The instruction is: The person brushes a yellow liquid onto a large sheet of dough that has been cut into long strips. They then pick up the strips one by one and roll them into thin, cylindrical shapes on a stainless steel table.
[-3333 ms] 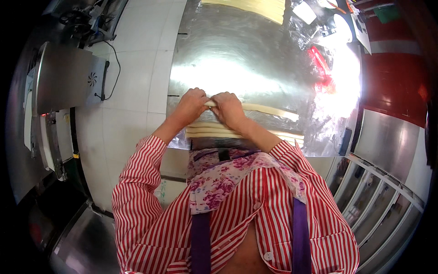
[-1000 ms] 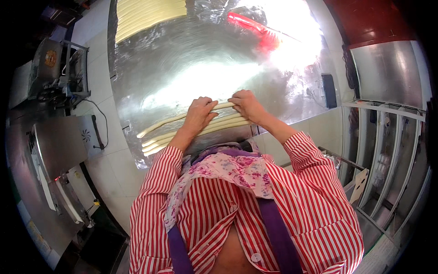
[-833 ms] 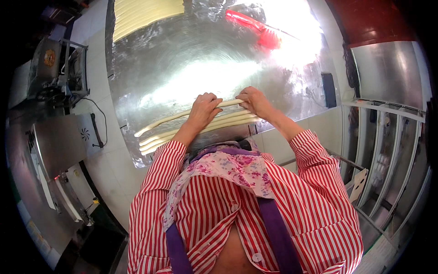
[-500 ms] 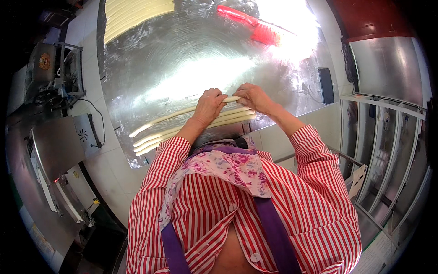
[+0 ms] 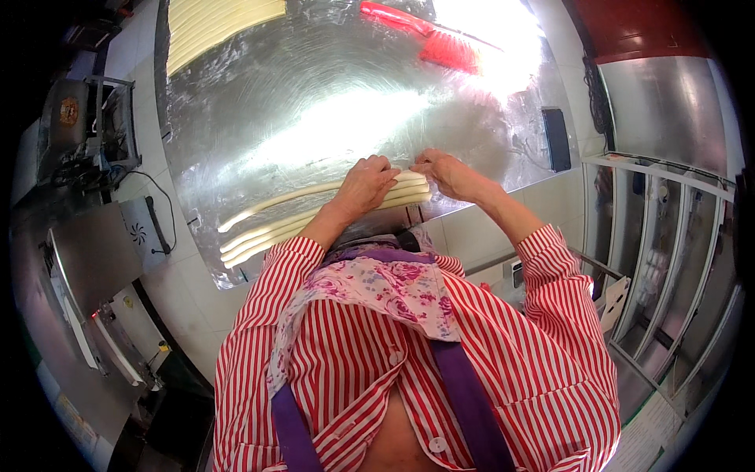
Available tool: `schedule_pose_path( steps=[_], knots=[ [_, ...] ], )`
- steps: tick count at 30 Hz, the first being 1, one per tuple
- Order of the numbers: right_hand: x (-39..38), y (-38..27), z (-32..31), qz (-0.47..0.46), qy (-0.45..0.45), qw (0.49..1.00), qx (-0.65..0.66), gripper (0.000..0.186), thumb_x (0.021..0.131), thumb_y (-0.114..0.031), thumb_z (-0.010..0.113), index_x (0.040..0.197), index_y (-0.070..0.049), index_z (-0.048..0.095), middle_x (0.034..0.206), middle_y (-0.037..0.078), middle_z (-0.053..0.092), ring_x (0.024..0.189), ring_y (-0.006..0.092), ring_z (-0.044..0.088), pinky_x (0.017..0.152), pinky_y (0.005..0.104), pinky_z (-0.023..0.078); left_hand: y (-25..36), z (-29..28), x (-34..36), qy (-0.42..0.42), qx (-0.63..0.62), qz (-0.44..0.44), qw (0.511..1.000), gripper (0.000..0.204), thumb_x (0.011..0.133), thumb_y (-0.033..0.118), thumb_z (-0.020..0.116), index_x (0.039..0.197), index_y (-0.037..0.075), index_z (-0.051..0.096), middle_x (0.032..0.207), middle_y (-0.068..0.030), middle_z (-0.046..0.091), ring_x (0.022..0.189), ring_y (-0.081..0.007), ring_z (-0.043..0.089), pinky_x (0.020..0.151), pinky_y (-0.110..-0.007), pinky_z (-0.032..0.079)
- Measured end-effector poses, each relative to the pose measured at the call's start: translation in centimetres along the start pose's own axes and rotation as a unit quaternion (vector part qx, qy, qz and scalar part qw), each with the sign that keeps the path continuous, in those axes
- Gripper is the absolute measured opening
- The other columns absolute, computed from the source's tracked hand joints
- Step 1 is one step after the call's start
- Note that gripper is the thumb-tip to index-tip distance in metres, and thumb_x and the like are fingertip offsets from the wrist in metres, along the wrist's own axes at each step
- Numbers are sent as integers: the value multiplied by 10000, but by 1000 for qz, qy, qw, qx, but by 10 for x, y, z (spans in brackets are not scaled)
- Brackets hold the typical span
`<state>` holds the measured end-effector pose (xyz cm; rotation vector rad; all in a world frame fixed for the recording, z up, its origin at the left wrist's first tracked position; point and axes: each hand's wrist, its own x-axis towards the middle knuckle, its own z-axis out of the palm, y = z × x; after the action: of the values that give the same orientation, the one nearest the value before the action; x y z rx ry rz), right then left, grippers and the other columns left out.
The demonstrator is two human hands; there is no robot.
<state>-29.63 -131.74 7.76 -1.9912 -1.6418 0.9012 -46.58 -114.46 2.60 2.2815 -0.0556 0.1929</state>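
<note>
Several long, pale dough strips (image 5: 271,233) lie side by side along the near edge of the metal table. My left hand (image 5: 366,187) rests over the farthest dough strip (image 5: 291,196), its fingers curled around it near the right end. My right hand (image 5: 448,175) is beside that same end, its fingers drawn together at the strip's far side. What lies between those fingertips is hidden. To the left of my left hand, the farthest strip bows a little away from the others. The right ends of the strips sit close together by my right thumb.
The shiny metal table (image 5: 236,118) carries a sheet of cut dough strips (image 5: 220,27) at the far left. A red brush (image 5: 448,49) lies at the back, and a dark phone (image 5: 555,140) near the right edge. A metal rack (image 5: 668,236) stands to the right.
The right end of the farthest strip, held up between both hands before, now lies against the other strips. My right hand has shifted slightly at its end. The whole view has moved a little.
</note>
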Motion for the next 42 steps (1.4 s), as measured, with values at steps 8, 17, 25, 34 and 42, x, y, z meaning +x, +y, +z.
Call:
schedule_pose_path(
  steps=[8, 17, 25, 34, 42],
  knots=[
    [19, -23, 31, 106, 63, 984, 130, 208, 898, -102, 634, 1083, -12, 662, 1021, 136, 667, 942, 287, 632, 825, 374, 512, -14, -21, -24, 7, 12, -13, 1000, 205, 864, 137, 656, 1059, 78, 661, 949, -88, 596, 926, -287, 570, 802, -400, 464],
    [41, -38, 27, 93, 21, 992, 87, 282, 853, -154, 685, 1094, -8, 695, 1058, 148, 667, 975, 320, 635, 831, 396, 505, -52, -74, -106, 17, 79, -27, 996, 226, 844, 119, 668, 1065, 75, 646, 961, -88, 605, 930, -282, 581, 795, -400, 460],
    [68, -61, 77, 57, 65, 993, 83, 220, 869, -140, 674, 1042, -10, 714, 950, 135, 668, 885, 293, 646, 794, 367, 508, -54, -93, -128, 10, 93, -42, 995, 193, 865, 116, 617, 1054, 95, 651, 942, -70, 594, 925, -261, 572, 814, -389, 447],
    [101, -99, 70, 56, -11, 998, 1, 252, 865, -160, 697, 1071, -15, 705, 1003, 140, 680, 870, 298, 665, 794, 351, 526, -77, -151, -219, 31, 92, -105, 990, 278, 829, 44, 659, 1103, 91, 646, 1049, -101, 626, 1001, -296, 575, 865, -408, 457],
    [132, -142, 108, 90, -76, 986, 117, 271, 880, -168, 674, 1104, -17, 702, 1022, 163, 657, 923, 326, 632, 847, 402, 508, -95, -173, -254, -13, 74, -112, 991, 324, 810, 6, 657, 1114, 118, 665, 1060, -76, 624, 1000, -279, 578, 876, -400, 461]
  ],
)
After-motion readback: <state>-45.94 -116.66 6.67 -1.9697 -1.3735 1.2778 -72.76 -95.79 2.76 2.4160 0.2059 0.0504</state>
